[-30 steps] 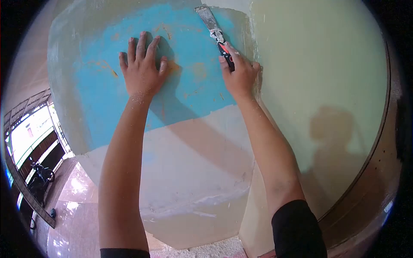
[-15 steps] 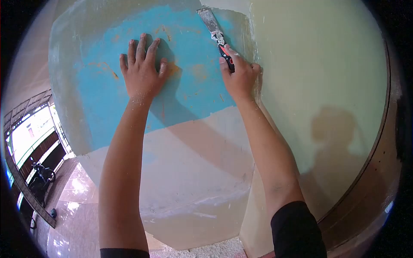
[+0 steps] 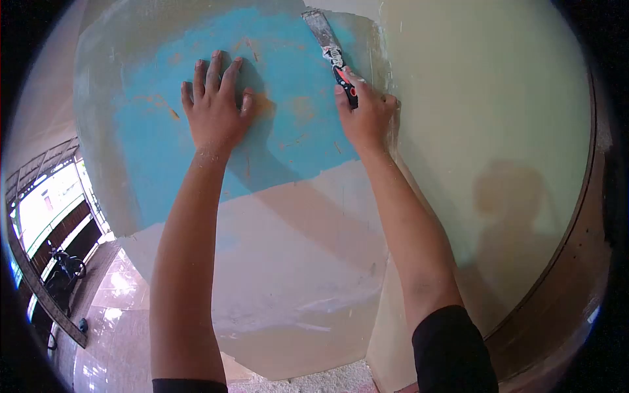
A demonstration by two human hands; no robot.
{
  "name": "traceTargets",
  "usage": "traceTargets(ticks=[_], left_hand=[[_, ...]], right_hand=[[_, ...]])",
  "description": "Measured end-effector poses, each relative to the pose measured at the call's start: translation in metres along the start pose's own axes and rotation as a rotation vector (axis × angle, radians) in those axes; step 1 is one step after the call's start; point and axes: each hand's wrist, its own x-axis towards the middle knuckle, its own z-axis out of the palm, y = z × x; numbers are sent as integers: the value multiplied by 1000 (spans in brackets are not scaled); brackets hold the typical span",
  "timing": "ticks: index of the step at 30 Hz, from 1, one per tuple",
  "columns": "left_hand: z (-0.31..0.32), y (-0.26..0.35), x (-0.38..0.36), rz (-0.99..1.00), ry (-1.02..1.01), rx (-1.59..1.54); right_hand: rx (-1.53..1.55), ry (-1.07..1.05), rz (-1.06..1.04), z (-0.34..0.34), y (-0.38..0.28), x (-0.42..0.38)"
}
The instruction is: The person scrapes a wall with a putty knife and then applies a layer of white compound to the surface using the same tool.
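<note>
Right hand [image 3: 365, 116] grip closed round putty knife [image 3: 331, 47] handle; left hand [image 3: 215, 108] flat, splayed on blue wall patch [image 3: 288, 72]. Likely light, blade springy; best held at handle.

A putty knife [image 3: 331, 49] with a red and black handle and a narrow, paint-smeared metal blade lay angled against a wall, its blade pointing up and to the left. The blade's tip rested at the upper edge of a patch of blue paint [image 3: 190, 131], worn through in small orange-brown spots.
</note>
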Motion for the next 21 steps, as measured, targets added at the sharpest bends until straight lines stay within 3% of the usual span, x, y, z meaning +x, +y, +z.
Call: traceTargets(ticks=[21], left_hand=[[-6,-6,-5,-12,-33,32]], right_hand=[[26,68,0,1,-7,-4]])
